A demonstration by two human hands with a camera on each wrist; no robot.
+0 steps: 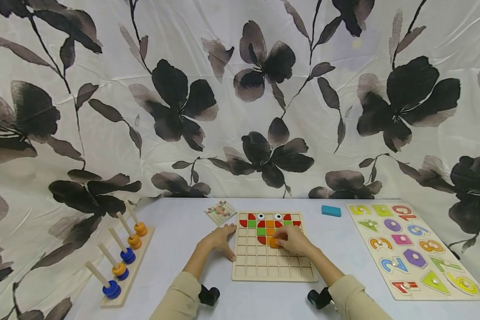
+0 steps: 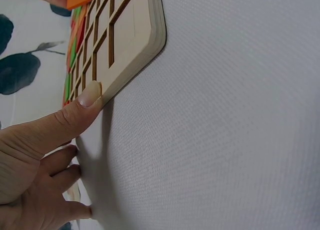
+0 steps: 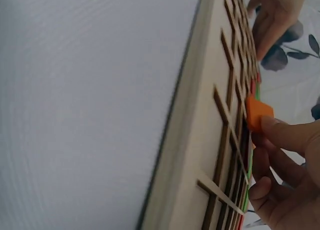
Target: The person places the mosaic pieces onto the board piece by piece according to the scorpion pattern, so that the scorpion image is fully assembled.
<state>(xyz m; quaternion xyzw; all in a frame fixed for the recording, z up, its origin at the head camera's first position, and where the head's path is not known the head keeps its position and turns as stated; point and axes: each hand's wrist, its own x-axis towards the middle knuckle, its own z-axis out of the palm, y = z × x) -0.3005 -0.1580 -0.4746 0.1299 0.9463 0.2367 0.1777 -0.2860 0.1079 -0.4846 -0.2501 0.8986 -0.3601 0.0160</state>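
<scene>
A wooden grid board [image 1: 257, 271] lies on the table, its upper rows holding red, green and orange pieces and two eye tiles. Between thumb and fingers, my right hand [image 1: 291, 240] pinches an orange square tile [image 1: 274, 243] over the middle of the grid. The right wrist view shows that tile [image 3: 259, 113] tilted up against the grid. At the board's left edge is my left hand [image 1: 218, 241], fingers spread and relaxed. Its thumb [image 2: 75, 115] touches the board's rim in the left wrist view, while the other fingers rest by the table.
A patterned picture card [image 1: 221, 212] lies behind the left hand. On the left stands a peg stacker [image 1: 122, 291] with blue and orange rings. To the right are a blue block [image 1: 331, 211] and a number-and-shape puzzle board [image 1: 388, 278]. A floral cloth [image 1: 224, 111] hangs behind.
</scene>
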